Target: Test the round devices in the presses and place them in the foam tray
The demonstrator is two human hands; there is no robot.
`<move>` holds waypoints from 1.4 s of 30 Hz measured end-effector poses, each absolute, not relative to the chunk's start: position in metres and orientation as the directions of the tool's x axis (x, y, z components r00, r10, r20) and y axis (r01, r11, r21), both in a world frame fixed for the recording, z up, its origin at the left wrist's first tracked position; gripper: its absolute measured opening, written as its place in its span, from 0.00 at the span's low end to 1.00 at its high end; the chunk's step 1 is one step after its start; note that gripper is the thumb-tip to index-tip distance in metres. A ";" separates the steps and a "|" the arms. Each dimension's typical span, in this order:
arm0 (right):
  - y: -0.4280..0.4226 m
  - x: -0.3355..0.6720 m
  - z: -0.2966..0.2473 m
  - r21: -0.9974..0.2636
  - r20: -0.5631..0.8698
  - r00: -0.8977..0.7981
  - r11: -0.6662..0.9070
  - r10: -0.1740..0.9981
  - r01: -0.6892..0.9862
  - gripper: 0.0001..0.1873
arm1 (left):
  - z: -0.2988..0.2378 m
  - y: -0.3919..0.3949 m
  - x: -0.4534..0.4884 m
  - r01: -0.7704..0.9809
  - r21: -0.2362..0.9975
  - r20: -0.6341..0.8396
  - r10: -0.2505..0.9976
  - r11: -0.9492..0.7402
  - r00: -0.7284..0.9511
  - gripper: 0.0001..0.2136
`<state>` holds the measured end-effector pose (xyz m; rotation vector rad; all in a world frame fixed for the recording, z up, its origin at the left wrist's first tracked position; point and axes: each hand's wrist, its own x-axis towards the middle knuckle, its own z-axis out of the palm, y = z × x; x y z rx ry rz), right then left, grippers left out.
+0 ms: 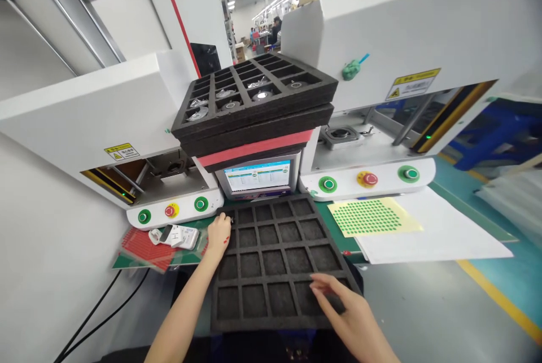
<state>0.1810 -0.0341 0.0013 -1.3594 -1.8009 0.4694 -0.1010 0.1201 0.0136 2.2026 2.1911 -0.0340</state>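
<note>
A black foam tray [249, 248] divided into square pockets lies in front of me, and the pockets I can see hold nothing. At its far left corner is my left hand [219, 232], fingers curled and closed, with red marks on the back. A tiny bright spot shows by its fingertips, but I cannot make out what they hold. Over the near right pockets hovers my right hand [342, 306], thumb and fingers apart and nothing between them. Behind the tray rises a stack of similar foam trays [262, 110]; its top one holds several round metal parts [262, 94].
White machines with green buttons [328, 184] and red stop buttons [370, 179] stand on both sides. Under the stack a screen [258, 175] glows. Right lie green dot stickers [368, 216] on white paper [444, 239]; left, red sticker sheets [146, 247] and a white device [180, 236].
</note>
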 end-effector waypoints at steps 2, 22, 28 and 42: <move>-0.021 0.181 0.001 -0.668 0.377 -0.145 0.377 0.915 0.642 0.12 | 0.013 0.119 -0.099 1.000 -0.011 -0.070 0.997 -0.021 0.021 0.11; 0.165 0.128 -0.054 -0.253 0.298 -0.384 0.460 0.874 0.851 0.19 | -0.005 0.117 -0.111 0.975 0.216 -0.001 0.999 0.041 -0.041 0.08; 0.169 0.130 -0.066 -0.238 0.315 -0.394 0.473 0.864 0.848 0.19 | -0.011 0.120 -0.117 0.952 0.292 0.028 0.994 0.091 -0.103 0.12; 0.170 0.132 -0.071 -0.230 0.359 -0.369 0.464 0.857 0.855 0.17 | 0.009 0.133 -0.102 0.966 0.100 -0.117 0.967 0.238 -0.226 0.15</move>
